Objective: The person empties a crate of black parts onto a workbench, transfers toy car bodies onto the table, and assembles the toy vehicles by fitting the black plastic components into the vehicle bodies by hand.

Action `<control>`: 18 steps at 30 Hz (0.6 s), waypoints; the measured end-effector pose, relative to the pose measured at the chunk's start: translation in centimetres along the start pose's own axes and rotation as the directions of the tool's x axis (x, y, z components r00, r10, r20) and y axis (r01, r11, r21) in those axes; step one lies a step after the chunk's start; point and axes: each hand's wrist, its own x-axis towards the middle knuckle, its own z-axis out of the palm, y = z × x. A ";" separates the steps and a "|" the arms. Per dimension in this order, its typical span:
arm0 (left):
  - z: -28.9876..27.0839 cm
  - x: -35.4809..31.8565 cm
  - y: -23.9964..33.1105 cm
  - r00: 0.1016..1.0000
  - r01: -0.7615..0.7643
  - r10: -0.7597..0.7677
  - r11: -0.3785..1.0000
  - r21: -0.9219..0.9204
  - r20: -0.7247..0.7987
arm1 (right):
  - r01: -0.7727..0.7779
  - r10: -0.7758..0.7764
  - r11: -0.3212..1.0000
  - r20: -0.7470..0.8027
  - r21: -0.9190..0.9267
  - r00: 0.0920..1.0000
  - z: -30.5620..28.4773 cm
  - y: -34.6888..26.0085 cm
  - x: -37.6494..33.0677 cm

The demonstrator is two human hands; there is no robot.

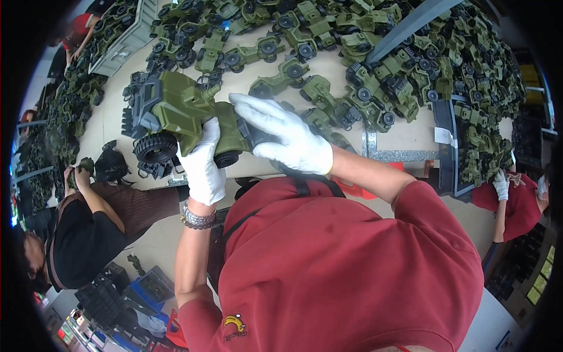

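Note:
A green and black toy truck [183, 108] with chunky black wheels is held up above the near edge of the table. My left hand [205, 167], in a white glove, is closed around its underside near the middle. In a matching glove, my right hand [287, 132] lies against the rear end of the truck, its fingers stretched out flat and pressed together. The palm side of the right hand is hidden. Just beyond, several similar toy vehicles [328, 100] rest on the pale table [234, 85].
Heaps of green toy vehicles [463, 64] cover the far and right parts of the table. A grey crate [120, 44] stands far left, and a dark crate [448, 144] at right. Co-workers [88, 223] stand left and right. A grey post [410, 29] slants over the table.

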 end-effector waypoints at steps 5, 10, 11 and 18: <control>-0.3 0.1 0.0 1.000 -0.018 0.019 0.994 0.109 -0.004 | -0.010 0.008 0.999 0.053 0.034 0.999 -0.9 0.0 -0.2; 0.1 0.2 1.0 0.998 0.056 -0.057 0.995 0.078 0.015 | -0.043 0.045 0.999 0.082 -0.028 0.996 -1.7 -1.2 0.0; 0.5 0.1 1.0 0.999 0.050 -0.051 0.996 0.076 0.006 | -0.067 0.072 0.996 0.086 -0.059 0.994 -1.7 -1.2 -0.1; 0.1 0.0 0.7 0.998 0.062 -0.064 0.961 0.268 -0.001 | 0.042 -0.042 0.998 -0.004 -0.036 0.999 -0.3 -0.3 -0.9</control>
